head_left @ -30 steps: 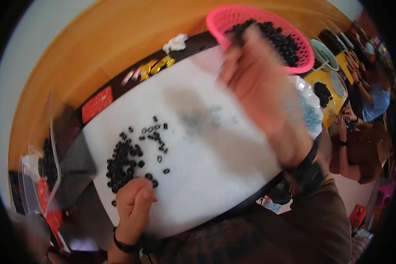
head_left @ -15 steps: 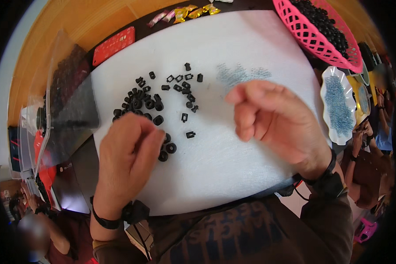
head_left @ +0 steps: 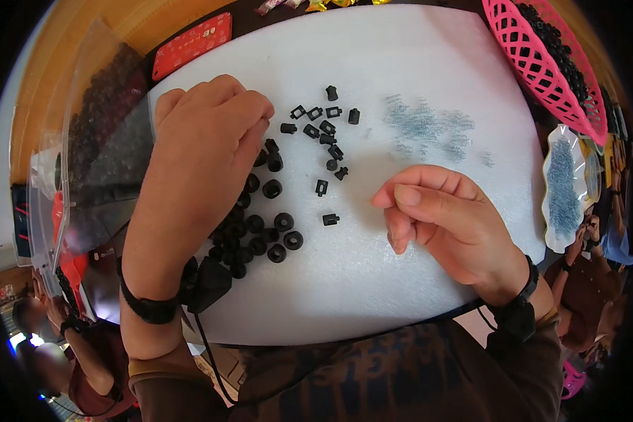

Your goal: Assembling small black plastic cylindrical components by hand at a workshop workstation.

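My left hand (head_left: pixel 202 151) reaches over the left part of the white foam sheet (head_left: pixel 344 295), back upward. Its fingers are bent together over the black parts, and whatever they hold is hidden. Beneath and beside it lie several round black rings (head_left: pixel 283 222). To their right are small black frame-shaped plastic pieces (head_left: pixel 321 187), loosely scattered. My right hand (head_left: pixel 446 228) hovers over the sheet's right half, palm turned inward, thumb pressed to the forefinger; anything in that pinch is too small to make out. Beyond it spreads a patch of tiny blue-grey pieces, perhaps springs (head_left: pixel 429 123).
A pink lattice basket (head_left: pixel 541 63) of black parts stands far right, above a white scalloped dish (head_left: pixel 575 228) of blue-grey pieces. At left are a clear plastic box (head_left: pixel 95 133) and a red patterned flat case (head_left: pixel 193 46). Other people sit at both sides.
My left hand has moved away from me over the black parts, uncovering rings nearer me. My right thumb has come against the forefinger. The view has shifted a little.
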### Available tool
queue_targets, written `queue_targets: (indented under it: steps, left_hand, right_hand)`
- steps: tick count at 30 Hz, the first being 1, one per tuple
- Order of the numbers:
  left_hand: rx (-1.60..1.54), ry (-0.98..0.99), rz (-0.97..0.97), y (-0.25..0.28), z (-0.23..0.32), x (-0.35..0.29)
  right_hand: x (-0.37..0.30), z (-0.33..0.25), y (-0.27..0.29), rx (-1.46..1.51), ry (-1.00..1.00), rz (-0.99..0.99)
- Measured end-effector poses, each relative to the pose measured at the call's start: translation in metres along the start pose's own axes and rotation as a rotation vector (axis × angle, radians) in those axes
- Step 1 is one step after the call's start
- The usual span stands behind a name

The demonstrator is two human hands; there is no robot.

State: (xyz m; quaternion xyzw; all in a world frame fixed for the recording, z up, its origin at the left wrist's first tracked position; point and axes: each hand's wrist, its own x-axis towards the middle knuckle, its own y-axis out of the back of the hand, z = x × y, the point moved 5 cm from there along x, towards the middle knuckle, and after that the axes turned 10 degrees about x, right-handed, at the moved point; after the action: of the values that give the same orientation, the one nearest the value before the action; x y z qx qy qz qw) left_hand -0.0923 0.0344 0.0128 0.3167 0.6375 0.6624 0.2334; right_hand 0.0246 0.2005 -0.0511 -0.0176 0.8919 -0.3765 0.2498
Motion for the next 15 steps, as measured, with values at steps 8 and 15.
queue_targets:
  steps: [8, 15]
  left_hand:
    - [-0.081, -0.040, -0.024, -0.009, 0.002, -0.021]
    - [-0.093, -0.025, -0.015, -0.004, 0.000, -0.026]
  right_hand:
    - [0.000, 0.002, 0.002, 0.017, 0.011, -0.042]
    - [0.001, 0.002, 0.002, 0.036, 0.022, -0.018]
